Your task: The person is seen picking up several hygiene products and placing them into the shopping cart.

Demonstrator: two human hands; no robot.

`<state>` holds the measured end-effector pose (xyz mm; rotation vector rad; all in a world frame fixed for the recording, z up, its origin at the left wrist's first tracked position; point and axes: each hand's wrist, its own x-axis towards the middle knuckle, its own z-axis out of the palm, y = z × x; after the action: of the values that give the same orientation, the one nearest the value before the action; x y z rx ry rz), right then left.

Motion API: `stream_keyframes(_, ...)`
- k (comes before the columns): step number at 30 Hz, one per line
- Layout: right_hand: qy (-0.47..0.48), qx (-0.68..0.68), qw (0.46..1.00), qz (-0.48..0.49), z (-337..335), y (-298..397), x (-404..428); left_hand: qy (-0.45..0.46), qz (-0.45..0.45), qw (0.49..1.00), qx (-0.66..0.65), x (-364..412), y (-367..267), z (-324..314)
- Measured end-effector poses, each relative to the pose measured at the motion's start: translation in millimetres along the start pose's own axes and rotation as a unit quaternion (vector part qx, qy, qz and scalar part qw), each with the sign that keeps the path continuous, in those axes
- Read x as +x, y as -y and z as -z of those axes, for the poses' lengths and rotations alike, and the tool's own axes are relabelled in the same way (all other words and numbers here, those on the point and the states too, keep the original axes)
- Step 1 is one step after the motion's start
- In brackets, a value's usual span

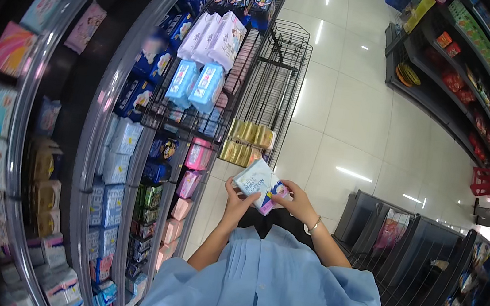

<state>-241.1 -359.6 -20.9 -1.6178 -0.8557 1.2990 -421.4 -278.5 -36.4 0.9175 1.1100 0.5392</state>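
In front of my body, my left hand (pixel 237 203) holds a pale blue soft pack (pixel 253 178) that bears printed writing. Its fingers support the left edge, and the thumb lies on the pack's lower corner. My right hand (pixel 296 202), with a bangle at the wrist, grips a purple, white and dark blue pack (pixel 278 190). Both packs touch, the pale blue one partly overlapping the other. Just beyond them, several gold packs (pixel 246 141) stand at the near end of a black wire rack.
Shelves (pixel 88 179) full of packaged goods rise at my left. The black wire rack (pixel 279 71) carries lilac packs (pixel 227 41) and light blue packs (pixel 207 85). A tiled floor (pixel 340 100) runs to shelving (pixel 443 91) at the right. Grey wire-fronted racks (pixel 380 254) stand close on my right.
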Motion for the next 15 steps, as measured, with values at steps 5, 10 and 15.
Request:
stream_keyframes(5,-0.031,-0.119,0.992,0.020,16,-13,73,-0.006,-0.039,0.998,0.045,91,11,-3)
stream_keyframes(10,-0.114,-0.175,0.977,0.042,27,-53,158,-0.008,-0.117,0.992,0.041,184,27,-17)
stream_keyframes(15,-0.084,-0.151,0.979,0.113,35,-77,260,-0.037,-0.102,0.994,0.001,271,47,-14)
